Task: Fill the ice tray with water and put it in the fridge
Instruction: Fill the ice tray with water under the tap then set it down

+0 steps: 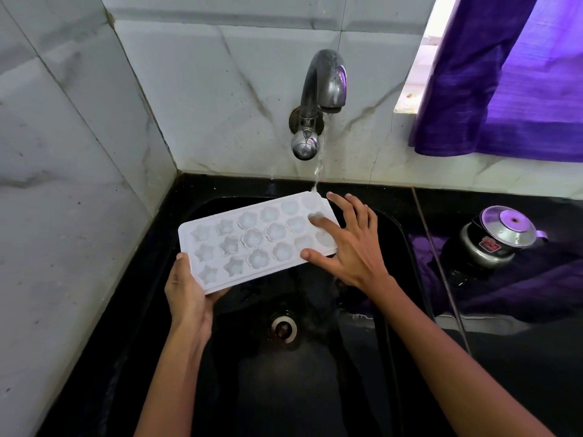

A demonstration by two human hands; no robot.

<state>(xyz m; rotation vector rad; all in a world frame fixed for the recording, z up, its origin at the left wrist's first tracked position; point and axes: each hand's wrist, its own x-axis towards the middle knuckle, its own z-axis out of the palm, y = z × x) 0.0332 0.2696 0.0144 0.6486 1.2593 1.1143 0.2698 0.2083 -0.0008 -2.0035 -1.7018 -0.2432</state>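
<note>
Left hand (189, 298) grips ice tray (255, 241) corner, right hand (350, 244) fingers spread on it; filling under tap (325, 80), next level it.

Blk counter (504, 348) w/ pressure cooker (495, 239).

Pale marble-look wall tiles (220, 58) with grey veins are meeting in a corner at the left, their grout lines running dark. A black stone counter (504, 357) is lying below them and reflecting light, with a black sink (388, 357) set into it and a metal drain (283, 328) sitting at its bottom. A chrome tap (321, 89) is projecting from the back wall. At the upper right, daylight is coming through a window (419, 74), where a purple curtain (511, 89) is hanging down. A small metal pressure cooker (495, 238) is standing on the counter at the right.
</note>
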